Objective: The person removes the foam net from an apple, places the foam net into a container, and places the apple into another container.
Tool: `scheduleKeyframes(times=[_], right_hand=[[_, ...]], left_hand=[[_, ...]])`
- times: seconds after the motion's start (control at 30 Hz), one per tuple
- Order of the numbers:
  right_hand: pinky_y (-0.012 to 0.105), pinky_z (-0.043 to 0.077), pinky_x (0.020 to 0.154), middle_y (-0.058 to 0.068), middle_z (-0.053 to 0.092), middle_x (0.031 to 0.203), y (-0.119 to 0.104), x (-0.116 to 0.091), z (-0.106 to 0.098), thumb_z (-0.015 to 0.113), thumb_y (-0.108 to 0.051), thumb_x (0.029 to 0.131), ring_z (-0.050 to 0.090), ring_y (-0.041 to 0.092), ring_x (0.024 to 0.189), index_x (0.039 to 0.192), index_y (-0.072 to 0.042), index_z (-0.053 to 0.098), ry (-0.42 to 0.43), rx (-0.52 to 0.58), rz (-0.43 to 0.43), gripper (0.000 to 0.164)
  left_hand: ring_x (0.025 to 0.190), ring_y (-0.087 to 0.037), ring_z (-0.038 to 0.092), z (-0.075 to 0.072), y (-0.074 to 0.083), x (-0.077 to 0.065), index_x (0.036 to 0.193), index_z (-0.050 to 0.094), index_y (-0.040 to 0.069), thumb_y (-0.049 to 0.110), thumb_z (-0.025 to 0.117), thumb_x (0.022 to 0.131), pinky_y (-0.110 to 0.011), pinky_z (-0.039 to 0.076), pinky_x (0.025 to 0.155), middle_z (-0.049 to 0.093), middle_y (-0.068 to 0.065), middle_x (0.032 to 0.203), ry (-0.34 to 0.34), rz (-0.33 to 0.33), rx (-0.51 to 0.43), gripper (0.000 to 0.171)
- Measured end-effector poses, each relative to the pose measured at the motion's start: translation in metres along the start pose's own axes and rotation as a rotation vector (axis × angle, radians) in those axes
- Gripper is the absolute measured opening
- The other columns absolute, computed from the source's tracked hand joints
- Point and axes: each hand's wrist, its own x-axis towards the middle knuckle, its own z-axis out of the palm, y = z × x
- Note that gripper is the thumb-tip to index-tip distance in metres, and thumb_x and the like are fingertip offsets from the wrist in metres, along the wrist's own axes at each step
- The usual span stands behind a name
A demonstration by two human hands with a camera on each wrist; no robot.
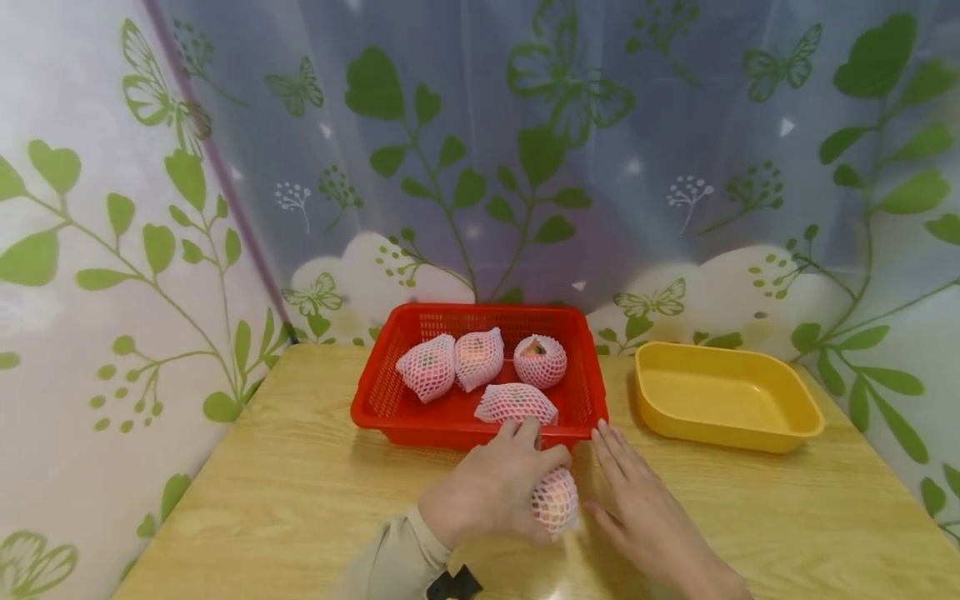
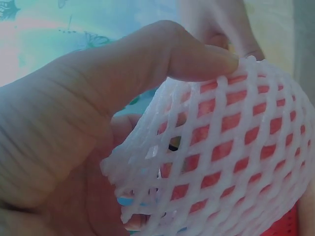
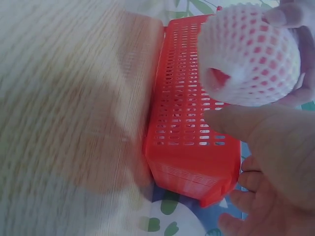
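Note:
In the head view my left hand grips a reddish fruit wrapped in white-pink foam netting, just in front of a red slotted basket. The left wrist view shows the thumb lying on the netted fruit; its far side is hidden. My right hand is held flat, fingers straight, by the basket's front right corner. In the right wrist view its thumb comes close to the fruit; whether they touch I cannot tell. Inside the basket lie several more netted fruits.
A yellow tub stands to the right of the basket on the wood-grain table. Behind the table hangs a curtain printed with leaves and butterflies, and a similar printed surface rises on the left.

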Motion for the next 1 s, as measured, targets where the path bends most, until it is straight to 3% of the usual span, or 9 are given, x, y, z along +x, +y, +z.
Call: scheduleKeyframes(times=[0.27, 0.53, 0.73, 1.0], right_hand=[[0.056, 0.033, 0.116, 0.017, 0.029, 0.164, 0.000, -0.008, -0.005, 0.077, -0.021, 0.090, 0.032, 0.038, 0.149, 0.156, -0.001, 0.032, -0.051, 0.009, 0.034, 0.083], [0.055, 0.034, 0.114, 0.021, 0.035, 0.160, 0.002, -0.014, -0.005, 0.079, -0.014, 0.087, 0.037, 0.039, 0.146, 0.153, 0.002, 0.036, -0.008, 0.005, 0.009, 0.081], [0.047, 0.028, 0.118, 0.018, 0.034, 0.161, 0.003, -0.022, -0.004, 0.077, -0.016, 0.089, 0.037, 0.036, 0.147, 0.155, 0.000, 0.035, 0.005, 0.014, 0.018, 0.080], [0.056, 0.035, 0.114, 0.020, 0.033, 0.161, 0.004, -0.028, -0.008, 0.074, -0.016, 0.092, 0.037, 0.038, 0.146, 0.155, 0.002, 0.033, -0.020, 0.034, 0.039, 0.077]], left_hand=[[0.099, -0.015, 0.047, 0.015, 0.005, 0.006, 0.124, 0.060, 0.029, 0.042, 0.092, 0.065, -0.025, 0.050, 0.070, 0.051, 0.001, 0.112, -0.072, 0.040, -0.036, 0.068], [0.104, -0.014, 0.050, 0.024, 0.010, 0.011, 0.128, 0.059, 0.035, 0.043, 0.093, 0.063, -0.027, 0.052, 0.075, 0.050, 0.004, 0.113, -0.154, 0.033, -0.058, 0.074], [0.103, -0.013, 0.050, 0.032, 0.011, 0.014, 0.126, 0.060, 0.035, 0.043, 0.092, 0.065, -0.025, 0.049, 0.078, 0.051, 0.005, 0.110, -0.181, 0.066, -0.049, 0.069], [0.107, -0.015, 0.052, 0.038, 0.009, 0.020, 0.122, 0.063, 0.033, 0.043, 0.090, 0.068, -0.029, 0.051, 0.085, 0.052, 0.004, 0.113, -0.232, 0.038, -0.086, 0.061]])
